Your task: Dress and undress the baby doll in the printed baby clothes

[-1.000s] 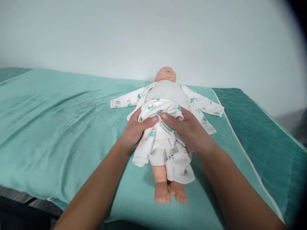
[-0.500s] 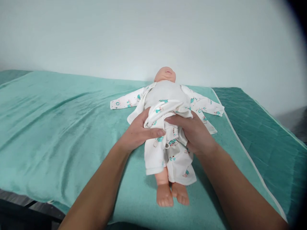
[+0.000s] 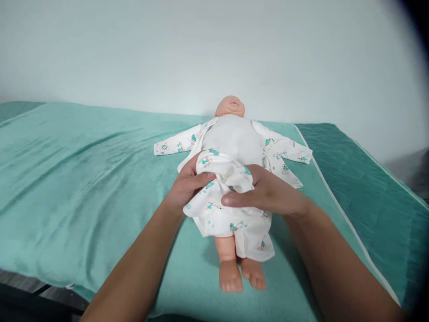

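Observation:
A baby doll (image 3: 231,275) lies on its back, head at the far side and bare feet toward me. Its arms are spread in the sleeves of an open white printed jacket (image 3: 182,142), with a plain pale torso showing between the fronts. Over its belly and legs lies a bunched white printed baby garment (image 3: 234,219); its exact cut is hard to make out. My left hand (image 3: 187,183) grips the bunched cloth at the left, thumb on top. From the right, my right hand (image 3: 268,190) pinches the same cloth, its thumb across the front. Some fingers are hidden underneath.
A light green velvety sheet (image 3: 83,192) with a white edge covers the bed. At the right lies darker green quilted cloth (image 3: 375,201). A pale wall (image 3: 167,49) rises behind the doll's head. The bed's near edge shows at the lower left.
Both hands have shifted slightly left with the cloth, gathering it tighter. A flap now spreads toward the left over the doll's legs, and my right thumb has come lower across the front.

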Tool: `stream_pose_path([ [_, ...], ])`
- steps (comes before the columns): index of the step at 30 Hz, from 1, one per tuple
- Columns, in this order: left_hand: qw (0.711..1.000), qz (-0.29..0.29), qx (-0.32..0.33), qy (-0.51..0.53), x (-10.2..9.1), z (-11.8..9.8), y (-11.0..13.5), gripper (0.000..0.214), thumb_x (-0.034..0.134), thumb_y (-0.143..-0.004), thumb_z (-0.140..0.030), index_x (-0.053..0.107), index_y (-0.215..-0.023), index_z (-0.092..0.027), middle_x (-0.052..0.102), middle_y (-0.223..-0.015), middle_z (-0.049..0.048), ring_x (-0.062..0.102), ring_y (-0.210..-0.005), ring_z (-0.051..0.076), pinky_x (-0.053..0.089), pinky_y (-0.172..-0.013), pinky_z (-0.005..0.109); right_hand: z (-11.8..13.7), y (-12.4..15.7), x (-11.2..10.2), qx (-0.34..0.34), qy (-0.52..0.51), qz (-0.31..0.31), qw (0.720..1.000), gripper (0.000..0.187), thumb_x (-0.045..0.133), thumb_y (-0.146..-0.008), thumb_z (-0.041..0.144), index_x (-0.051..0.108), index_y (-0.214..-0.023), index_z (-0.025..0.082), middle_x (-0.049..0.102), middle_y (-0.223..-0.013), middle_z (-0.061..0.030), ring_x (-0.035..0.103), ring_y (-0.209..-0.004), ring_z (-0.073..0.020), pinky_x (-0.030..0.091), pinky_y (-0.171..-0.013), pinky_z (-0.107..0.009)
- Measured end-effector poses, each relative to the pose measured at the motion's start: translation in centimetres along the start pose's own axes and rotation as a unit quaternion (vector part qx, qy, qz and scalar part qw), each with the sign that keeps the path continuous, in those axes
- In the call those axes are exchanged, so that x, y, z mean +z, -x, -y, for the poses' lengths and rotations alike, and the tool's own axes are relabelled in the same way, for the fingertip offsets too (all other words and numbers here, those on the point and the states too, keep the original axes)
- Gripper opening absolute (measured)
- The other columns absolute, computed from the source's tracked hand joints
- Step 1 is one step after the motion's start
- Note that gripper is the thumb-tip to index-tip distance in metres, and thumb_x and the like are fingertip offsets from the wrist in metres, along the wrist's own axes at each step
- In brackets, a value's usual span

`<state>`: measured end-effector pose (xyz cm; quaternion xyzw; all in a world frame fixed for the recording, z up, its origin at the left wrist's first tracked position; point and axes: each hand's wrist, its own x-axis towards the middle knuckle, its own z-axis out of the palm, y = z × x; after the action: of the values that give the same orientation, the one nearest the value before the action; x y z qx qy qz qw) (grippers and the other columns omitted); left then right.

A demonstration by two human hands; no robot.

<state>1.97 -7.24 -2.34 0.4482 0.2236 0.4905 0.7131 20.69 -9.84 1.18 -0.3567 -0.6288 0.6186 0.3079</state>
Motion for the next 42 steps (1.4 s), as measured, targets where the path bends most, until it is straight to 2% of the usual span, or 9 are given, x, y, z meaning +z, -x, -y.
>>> stream_pose_path([
  [2,1.000,0.003,-0.007,-0.006,-0.2,0.0,0.1,0.031,0.083,-0.068,-0.027,0.068,-0.094,-0.017,0.070,-0.076,0.0028,0.068,-0.068,0.022,0.053,-0.064,0.031,0.0,0.2,-0.3,0.013,0.020,0.026,0.999,0.023,0.084,-0.071,0.030,0.070,-0.081,0.016,0.066,-0.074,0.0023,0.060,-0.070,-0.0129,0.044,-0.061,-0.022],
  [8,1.000,0.001,-0.005,-0.028,0.5,-0.2,0.3,0.034,0.079,-0.072,-0.033,0.070,-0.101,-0.016,0.072,-0.081,0.0061,0.069,-0.072,0.023,0.053,-0.067,0.032,-1.0,-0.1,0.2,-0.041,-0.127,-0.063,0.989,0.030,0.078,-0.079,0.032,0.072,-0.105,0.019,0.073,-0.092,-0.0021,0.068,-0.085,-0.0176,0.052,-0.071,-0.026],
  [13,0.995,-0.083,0.003,-0.061,3.4,-0.1,2.4,0.040,0.076,-0.078,-0.035,0.069,-0.113,-0.017,0.073,-0.088,0.0069,0.068,-0.076,0.022,0.051,-0.066,0.029,-0.9,-0.1,-0.1,-0.048,-0.126,-0.066,0.989,0.042,0.079,-0.078,0.036,0.071,-0.116,0.019,0.075,-0.102,-0.0060,0.069,-0.097,-0.0218,0.054,-0.082,-0.032],
  [18,0.974,-0.158,-0.055,-0.156,6.2,-1.2,5.4,0.038,0.070,-0.084,-0.041,0.067,-0.115,-0.018,0.072,-0.098,0.0060,0.065,-0.086,0.020,0.048,-0.074,0.028,-0.6,0.4,-1.3,-0.066,-0.051,0.015,0.996,0.046,0.079,-0.077,0.036,0.070,-0.118,0.018,0.074,-0.104,-0.0054,0.068,-0.099,-0.0215,0.052,-0.086,-0.033],
  [21,0.954,-0.156,-0.099,-0.236,7.2,-2.8,6.5,0.037,0.070,-0.083,-0.043,0.068,-0.109,-0.018,0.070,-0.097,0.0050,0.061,-0.085,0.019,0.045,-0.073,0.027,-0.3,0.8,-1.6,-0.091,0.024,0.056,0.994,0.045,0.078,-0.078,0.039,0.069,-0.117,0.019,0.073,-0.105,-0.0039,0.067,-0.098,-0.0211,0.051,-0.085,-0.032],
  [25,0.931,-0.144,-0.153,-0.297,9.1,-4.0,8.3,0.033,0.072,-0.080,-0.044,0.069,-0.099,-0.017,0.069,-0.091,0.0045,0.058,-0.082,0.019,0.043,-0.072,0.028,0.0,1.0,-1.6,-0.109,0.137,0.111,0.978,0.037,0.081,-0.073,0.040,0.069,-0.101,0.019,0.071,-0.096,-0.0004,0.065,-0.090,-0.0192,0.049,-0.076,-0.027],
  [32,0.930,-0.295,-0.122,-0.180,12.5,-0.9,12.7,0.032,0.071,-0.079,-0.042,0.067,-0.096,-0.015,0.067,-0.080,0.0042,0.057,-0.073,0.017,0.042,-0.068,0.028,-0.8,0.1,-1.4,-0.126,0.264,0.172,0.941,0.021,0.075,-0.073,0.031,0.064,-0.084,0.017,0.065,-0.082,0.0030,0.058,-0.076,-0.0135,0.041,-0.064,-0.022],
  [36,0.923,-0.355,-0.079,-0.124,12.9,0.6,14.1,0.039,0.081,-0.067,-0.038,0.066,-0.093,-0.014,0.068,-0.080,0.0052,0.062,-0.076,0.018,0.045,-0.072,0.030,-0.8,-0.2,-1.3,-0.143,0.307,0.171,0.925,0.016,0.071,-0.073,0.025,0.068,-0.087,0.017,0.068,-0.085,0.0026,0.059,-0.077,-0.0127,0.040,-0.065,-0.020],
  [42,0.900,-0.422,-0.109,-0.019,13.3,2.8,15.9,0.036,0.083,-0.066,-0.034,0.065,-0.093,-0.018,0.069,-0.085,0.0037,0.062,-0.069,0.013,0.044,-0.063,0.024,-0.7,-0.2,-1.1,-0.134,0.337,0.196,0.911,0.024,0.072,-0.069,0.025,0.071,-0.092,0.016,0.073,-0.092,-0.0009,0.064,-0.081,-0.0151,0.042,-0.067,-0.021],
])
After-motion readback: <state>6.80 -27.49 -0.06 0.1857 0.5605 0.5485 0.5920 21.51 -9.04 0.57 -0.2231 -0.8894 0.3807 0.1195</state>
